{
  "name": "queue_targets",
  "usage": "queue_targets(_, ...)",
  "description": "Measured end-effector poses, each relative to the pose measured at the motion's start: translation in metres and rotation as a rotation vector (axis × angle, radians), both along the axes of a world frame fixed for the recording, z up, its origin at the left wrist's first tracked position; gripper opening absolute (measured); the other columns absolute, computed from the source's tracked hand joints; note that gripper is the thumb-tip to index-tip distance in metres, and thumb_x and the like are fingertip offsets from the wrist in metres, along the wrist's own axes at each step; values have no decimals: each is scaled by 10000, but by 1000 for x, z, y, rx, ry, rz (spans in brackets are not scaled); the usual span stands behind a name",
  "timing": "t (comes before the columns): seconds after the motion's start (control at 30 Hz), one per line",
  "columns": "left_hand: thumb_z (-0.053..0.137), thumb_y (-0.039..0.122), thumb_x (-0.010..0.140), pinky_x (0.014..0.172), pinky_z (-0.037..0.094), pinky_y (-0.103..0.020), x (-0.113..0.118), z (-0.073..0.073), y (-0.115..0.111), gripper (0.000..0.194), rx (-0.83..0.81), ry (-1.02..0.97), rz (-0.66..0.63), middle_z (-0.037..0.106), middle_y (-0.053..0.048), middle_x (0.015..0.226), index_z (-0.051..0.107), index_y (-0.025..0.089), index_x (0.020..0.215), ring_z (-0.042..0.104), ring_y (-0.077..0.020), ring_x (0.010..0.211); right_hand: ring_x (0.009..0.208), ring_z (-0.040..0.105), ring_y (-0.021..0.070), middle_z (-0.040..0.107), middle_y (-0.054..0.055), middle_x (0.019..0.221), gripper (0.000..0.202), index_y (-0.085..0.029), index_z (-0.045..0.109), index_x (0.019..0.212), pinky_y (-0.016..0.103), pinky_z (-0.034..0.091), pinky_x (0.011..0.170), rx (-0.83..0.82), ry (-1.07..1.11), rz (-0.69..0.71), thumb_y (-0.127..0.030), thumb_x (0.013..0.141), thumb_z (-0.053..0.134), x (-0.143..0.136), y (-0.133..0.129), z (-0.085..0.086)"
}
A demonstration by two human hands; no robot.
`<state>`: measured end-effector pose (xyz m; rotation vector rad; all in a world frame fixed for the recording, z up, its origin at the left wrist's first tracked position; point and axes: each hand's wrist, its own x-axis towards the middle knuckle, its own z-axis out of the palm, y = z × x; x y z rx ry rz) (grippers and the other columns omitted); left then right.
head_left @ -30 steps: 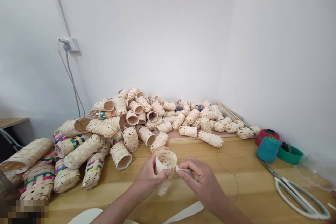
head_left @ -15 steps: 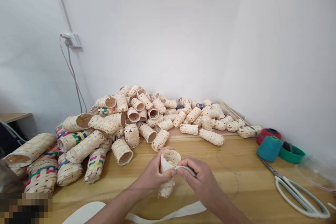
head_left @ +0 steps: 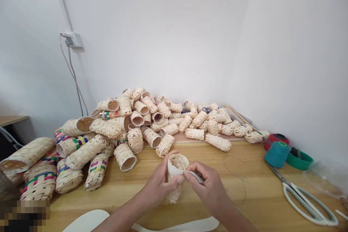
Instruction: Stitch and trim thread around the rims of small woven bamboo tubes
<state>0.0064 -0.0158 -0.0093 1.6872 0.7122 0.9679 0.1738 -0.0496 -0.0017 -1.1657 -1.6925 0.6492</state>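
Note:
A small woven basket (head_left: pixel 174 192), pale and tube-shaped, stands mouth up just above the front of the table. A white strip (head_left: pixel 172 169) runs around its rim. My left hand (head_left: pixel 160 181) wraps the basket's left side, with the thumb pressed across its front. At the rim's right side my right hand (head_left: pixel 205 183) pinches the strip between thumb and fingers; a length of it shows in the palm. More of the white ribbon (head_left: pixel 190 226) lies in a loop on the table below my forearms. What the right fingertips cover is hidden.
A big heap of woven baskets (head_left: pixel 136 137) fills the back and left of the wooden table (head_left: pixel 152 206). At right lie white-handled scissors (head_left: pixel 310 203), a teal thread spool (head_left: pixel 276 154), a red spool (head_left: pixel 277 138) and a green ring-shaped item (head_left: pixel 300 161). A loose thread (head_left: pixel 244 181) curls nearby.
The left thumb has shifted slightly on the basket, and the strip lies flatter along the rim. The ribbon on the table has moved a little right. The view has shifted slightly.

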Motion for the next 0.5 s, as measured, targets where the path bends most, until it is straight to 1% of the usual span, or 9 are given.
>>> queue_targets(0.07,577,421,800,873,403,-337,1,2,-1,596,1,3,40,562,-93,1055,348,164,1285,521,-227,964,518,380,98,446,-48,563,184,-180,559,692,207,306,485,4,-1,3,-303,822,520,0,-1,-1)
queue_targets(0.17,571,392,796,867,402,-331,4,4,-2,530,11,14,138,575,-90,1028,394,151,1234,523,-233,965,525,383,100,452,-45,578,193,-179,571,712,211,304,490,11,-1,10,-316,835,511,1,-1,-2)
queue_targets(0.3,538,355,807,835,408,-323,5,5,-1,439,30,15,253,582,-83,1014,423,152,1180,534,-220,914,519,375,100,444,-46,578,204,-181,555,704,214,299,488,13,-13,4,-315,846,495,1,-2,-3)
queue_targets(0.5,542,309,806,834,406,-330,4,2,2,415,78,44,350,602,-76,991,426,154,1173,549,-223,913,515,375,101,430,-49,569,200,-186,534,688,211,300,481,5,-21,-18,-312,840,499,-1,-2,-3)
